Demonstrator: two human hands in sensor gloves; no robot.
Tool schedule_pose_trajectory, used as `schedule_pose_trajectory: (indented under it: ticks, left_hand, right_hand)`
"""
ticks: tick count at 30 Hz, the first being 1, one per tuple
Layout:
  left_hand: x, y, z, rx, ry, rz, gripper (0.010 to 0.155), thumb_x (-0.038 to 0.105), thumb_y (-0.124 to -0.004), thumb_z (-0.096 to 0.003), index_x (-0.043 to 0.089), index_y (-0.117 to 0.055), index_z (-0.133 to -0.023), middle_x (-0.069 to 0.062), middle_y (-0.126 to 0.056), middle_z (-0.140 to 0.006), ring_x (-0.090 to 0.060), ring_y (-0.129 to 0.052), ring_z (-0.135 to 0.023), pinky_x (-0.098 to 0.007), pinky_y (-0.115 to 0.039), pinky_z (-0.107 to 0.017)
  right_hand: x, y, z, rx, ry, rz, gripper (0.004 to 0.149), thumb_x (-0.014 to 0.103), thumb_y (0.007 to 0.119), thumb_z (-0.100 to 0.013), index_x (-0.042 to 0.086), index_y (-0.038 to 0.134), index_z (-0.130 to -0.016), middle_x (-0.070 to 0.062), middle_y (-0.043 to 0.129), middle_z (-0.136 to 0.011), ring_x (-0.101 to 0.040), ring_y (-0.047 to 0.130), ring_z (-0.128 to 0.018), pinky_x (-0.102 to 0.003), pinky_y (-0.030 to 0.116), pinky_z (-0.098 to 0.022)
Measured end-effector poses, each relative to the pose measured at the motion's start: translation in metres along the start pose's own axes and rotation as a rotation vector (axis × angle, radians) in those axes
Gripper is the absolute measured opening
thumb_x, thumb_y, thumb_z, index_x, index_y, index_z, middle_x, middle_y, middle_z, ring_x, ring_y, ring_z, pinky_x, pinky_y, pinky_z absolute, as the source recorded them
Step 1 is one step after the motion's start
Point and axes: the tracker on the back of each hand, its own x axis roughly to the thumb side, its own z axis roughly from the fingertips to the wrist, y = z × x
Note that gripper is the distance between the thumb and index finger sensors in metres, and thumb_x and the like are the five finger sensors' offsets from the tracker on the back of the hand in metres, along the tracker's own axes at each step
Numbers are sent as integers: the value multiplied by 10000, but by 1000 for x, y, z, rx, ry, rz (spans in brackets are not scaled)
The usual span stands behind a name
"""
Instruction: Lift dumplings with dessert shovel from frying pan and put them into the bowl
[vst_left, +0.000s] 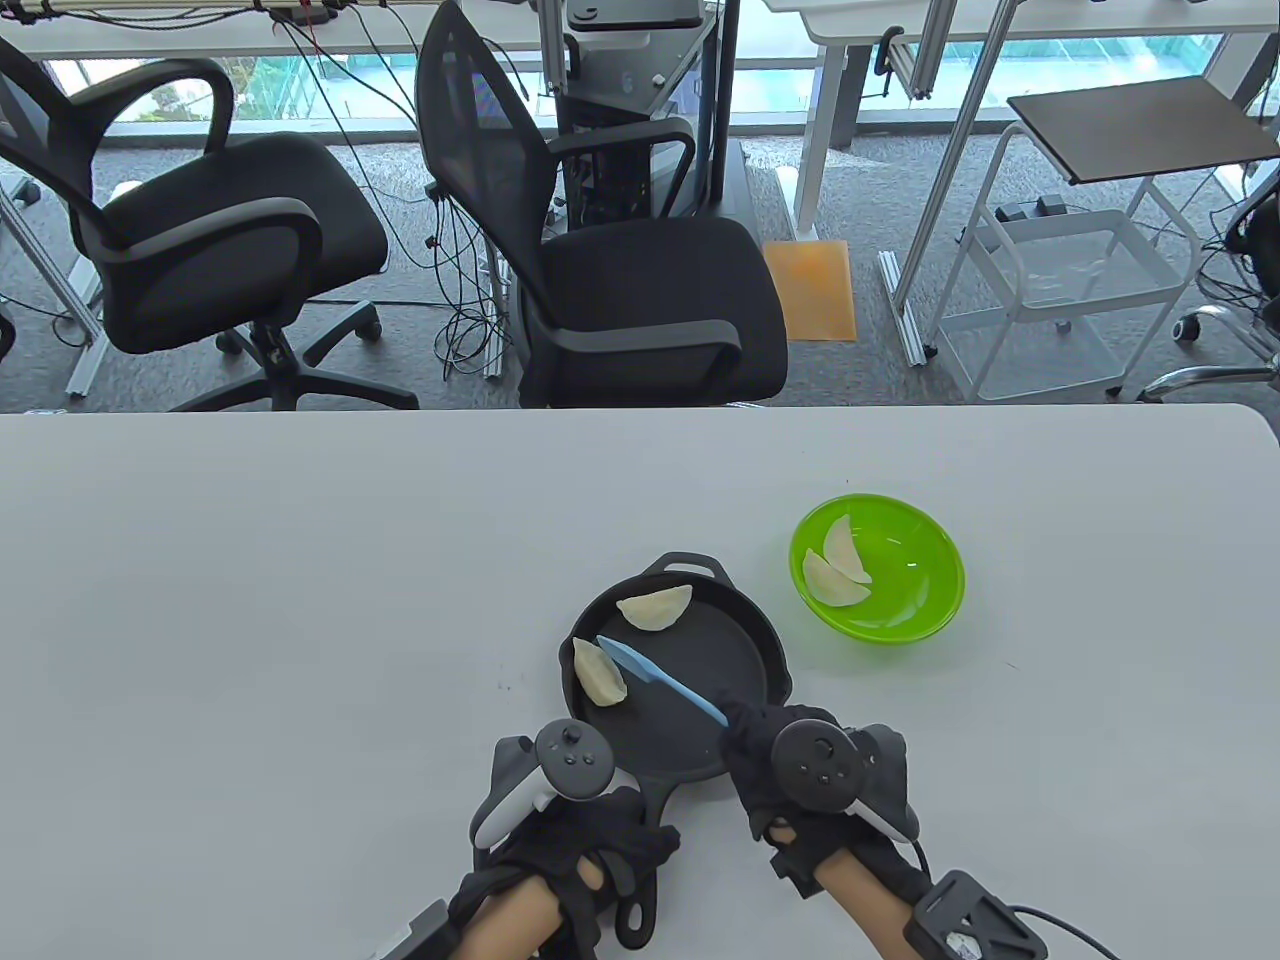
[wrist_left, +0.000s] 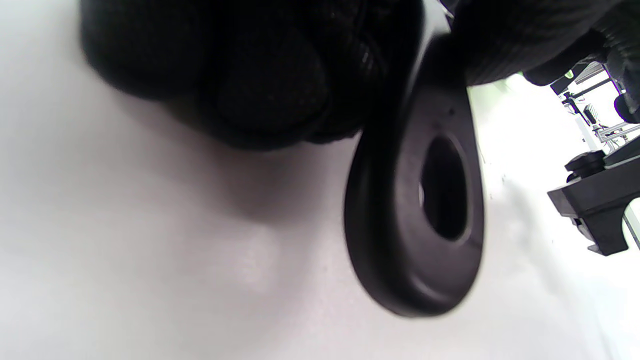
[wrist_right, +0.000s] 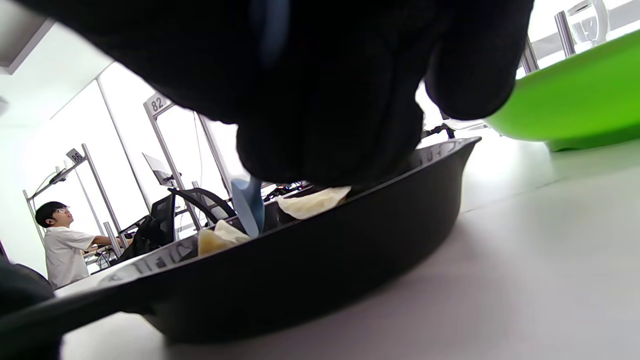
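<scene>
Over pan (vst_left: 700, 720): right hand (vst_left: 800, 775) grips shovel (vst_left: 660, 678).

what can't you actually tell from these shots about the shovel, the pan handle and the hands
- Shovel tip: in the table view, too small to tell whether it is under the near dumpling or only touching it.
- Right hand grip: the tracker covers the fingers; in the right wrist view the glove blocks it.
- Pan handle: the left hand hides its middle; only the hanging loop shows.
</scene>
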Motion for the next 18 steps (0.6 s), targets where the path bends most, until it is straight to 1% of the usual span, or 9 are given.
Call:
schedule_pose_trajectory:
  ticks: [3,7,9,10,11,14,16,18]
  left_hand:
    - [0,0,0,0,0,0,654,700,-742,-489,237,-738,-951,62,-1025,-629,-253,-1046,-419,-445,-881,-376]
    - [0,0,0,0,-2,0,653,698,-743,-489,235,-739,-950,61,-1021,-634,-254,-1046,-418,-446,-881,-374]
    - [0,0,0,4,-4,-3,655,697,-743,-490,232,-736,-952,60,-1022,-634,-253,-1047,-418,-447,-881,-374]
    - [0,0,0,7,-4,-3,655,695,-745,-489,231,-737,-951,60,-1023,-632,-253,-1048,-416,-447,-882,-373]
    - [0,0,0,9,-5,-3,655,693,-747,-489,228,-738,-950,60,-1024,-631,-253,-1049,-415,-448,-883,-370]
    - [0,0,-1,8,-6,0,652,690,-750,-490,227,-738,-949,60,-1025,-630,-252,-1049,-415,-447,-883,-370]
    - [0,0,-1,10,-6,0,653,690,-750,-490,226,-739,-948,60,-1022,-633,-252,-1050,-414,-447,-884,-369]
    - [0,0,-1,11,-6,0,653,691,-750,-489,225,-740,-948,60,-1025,-630,-252,-1050,-412,-446,-884,-368]
  right_hand:
    - [1,3,0,22,-18,-32,548,353,859,-477,98,825,-961,-49,1026,-629,-251,1040,-417,-574,747,-558]
    - [2,3,1,111,-4,-81,556,353,849,-482,75,811,-962,-47,1020,-621,-241,1038,-405,-573,751,-554]
    - [0,2,2,158,11,-147,557,352,849,-483,63,815,-958,-49,1022,-610,-241,1036,-394,-573,754,-549]
    - [-2,1,2,198,24,-170,555,357,842,-485,69,814,-959,-43,1020,-612,-234,1036,-394,-570,754,-551]
    - [-5,3,2,243,43,-233,555,358,835,-491,68,806,-964,-40,1014,-617,-231,1032,-399,-568,752,-554]
    - [-16,8,5,313,146,-396,559,356,826,-497,56,798,-967,-39,1011,-618,-229,1031,-395,-564,754,-550]
    - [-28,15,6,402,245,-563,561,355,815,-505,50,785,-974,-37,1006,-625,-223,1032,-397,-554,758,-547]
    - [-36,21,8,464,313,-698,567,351,808,-512,39,771,-983,-40,1001,-633,-224,1035,-400,-548,763,-542]
